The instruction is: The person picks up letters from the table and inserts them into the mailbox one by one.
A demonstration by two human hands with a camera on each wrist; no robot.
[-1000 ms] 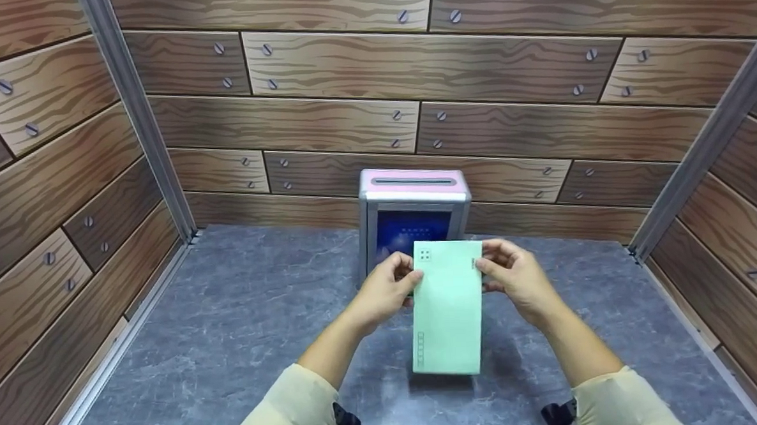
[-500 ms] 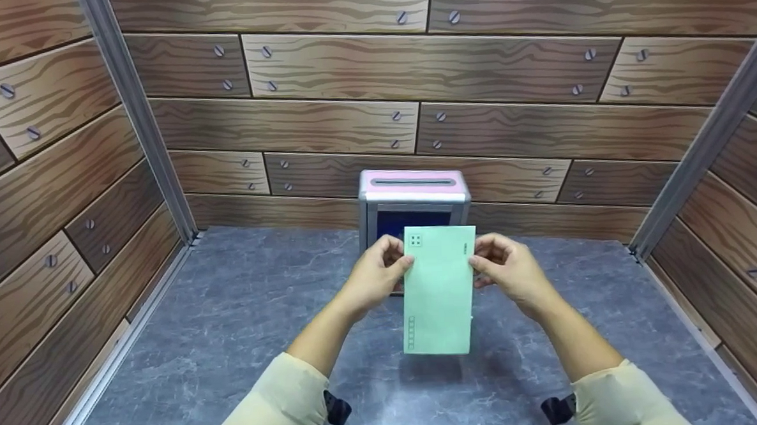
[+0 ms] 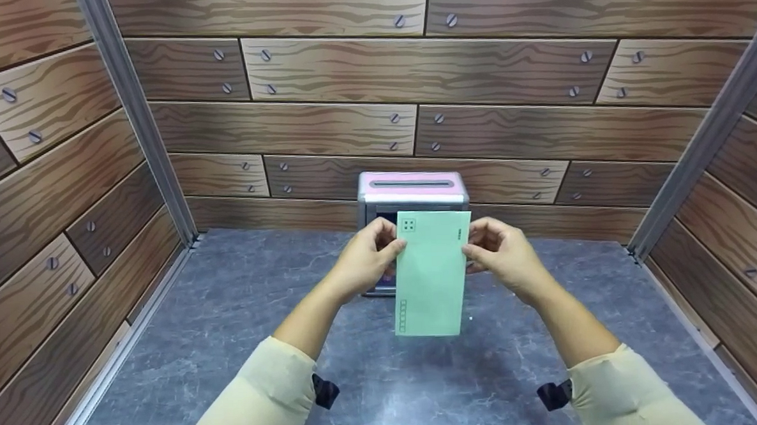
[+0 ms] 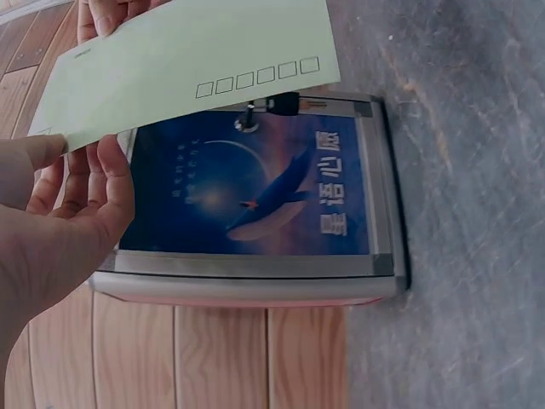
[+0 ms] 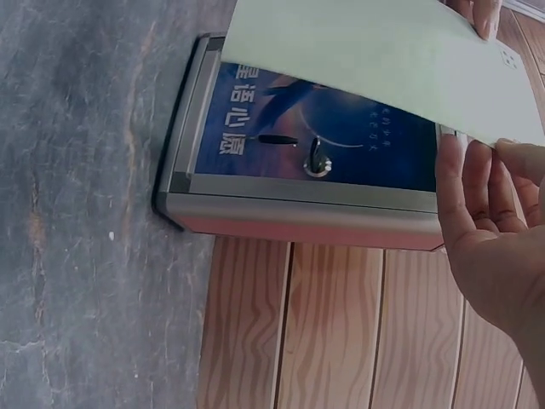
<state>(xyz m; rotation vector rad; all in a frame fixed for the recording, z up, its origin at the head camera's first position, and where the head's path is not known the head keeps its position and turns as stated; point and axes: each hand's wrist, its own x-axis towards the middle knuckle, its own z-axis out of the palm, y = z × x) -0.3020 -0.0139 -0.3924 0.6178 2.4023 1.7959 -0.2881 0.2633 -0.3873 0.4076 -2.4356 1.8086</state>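
While both hands [image 3: 363, 264] pinch it, envelope [image 3: 431, 271] fronts box [image 3: 412, 188].

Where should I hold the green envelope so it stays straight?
Hold the green envelope by its two long edges near the top, one hand from each side, as the left hand and right hand do here. It is thin, flat and upright, so pinching both edges likely keeps it from flopping.

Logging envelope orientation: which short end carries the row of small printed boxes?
The lower end of the green envelope, nearest the person; both hands grip the opposite, upper end.
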